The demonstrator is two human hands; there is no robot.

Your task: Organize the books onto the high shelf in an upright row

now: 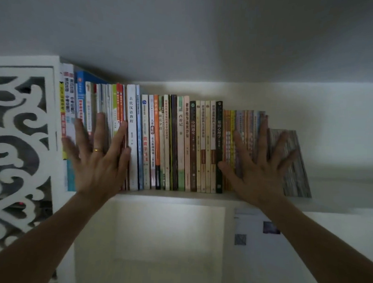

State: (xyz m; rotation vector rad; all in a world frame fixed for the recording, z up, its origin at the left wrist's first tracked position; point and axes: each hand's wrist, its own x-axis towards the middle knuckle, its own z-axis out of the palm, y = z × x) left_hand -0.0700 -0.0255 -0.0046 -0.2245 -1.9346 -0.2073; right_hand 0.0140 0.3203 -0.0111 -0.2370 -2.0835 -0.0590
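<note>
A long row of upright books [172, 145] fills the high white shelf [179, 196] from its left end to right of the middle. My left hand [97, 158], fingers spread and straight, lies flat against the spines of the tall books at the left. My right hand [259, 166], also spread flat, presses on the thin colourful spines at the row's right end. Under its outer fingers, the last book [295, 167] leans left against the row, its striped cover showing.
A white carved lattice panel [18, 144] closes the shelf's left side. To the right of the leaning book lies bare shelf board [339, 190]. Below the shelf is a white recess [166, 236] and a pale poster [260, 236] on the wall.
</note>
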